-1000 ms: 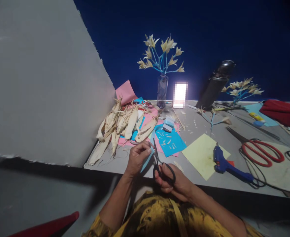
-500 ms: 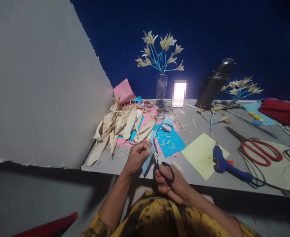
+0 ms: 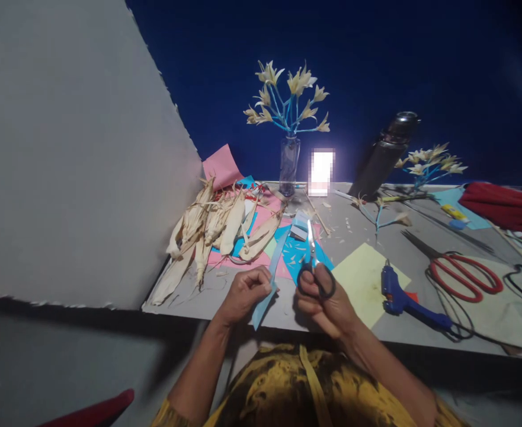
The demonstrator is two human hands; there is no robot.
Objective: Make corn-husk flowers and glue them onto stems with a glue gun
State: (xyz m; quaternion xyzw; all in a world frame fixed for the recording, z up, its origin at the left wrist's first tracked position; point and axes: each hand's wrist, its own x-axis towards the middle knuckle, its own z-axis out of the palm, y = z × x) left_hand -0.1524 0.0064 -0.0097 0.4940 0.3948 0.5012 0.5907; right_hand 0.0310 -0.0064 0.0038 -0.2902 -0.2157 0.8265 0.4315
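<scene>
My left hand (image 3: 248,292) is closed, pinching a narrow light-blue paper strip (image 3: 264,308) near the table's front edge. The strip runs up and down past my fingertips. In my right hand (image 3: 327,308) is a pair of black-handled scissors (image 3: 313,252), with my fingers in the loops and the blades pointing up, apart from the strip. Behind the scissors lies a bright blue paper sheet (image 3: 292,261) with small pale slivers on it. A little striped box (image 3: 299,228) rests at that sheet's top edge.
Dried corn husks (image 3: 216,219) are heaped at the left. Behind stand a glass vase (image 3: 289,169) of husk flowers and a dark flask (image 3: 383,157). To the right lie a yellow sheet (image 3: 362,276), a blue glue gun (image 3: 405,299), its cord and large red-handled scissors (image 3: 463,276).
My right hand has moved the scissors to the right, away from the paper strip, and their blades now look closed. My left hand still pinches the strip, slightly lower.
</scene>
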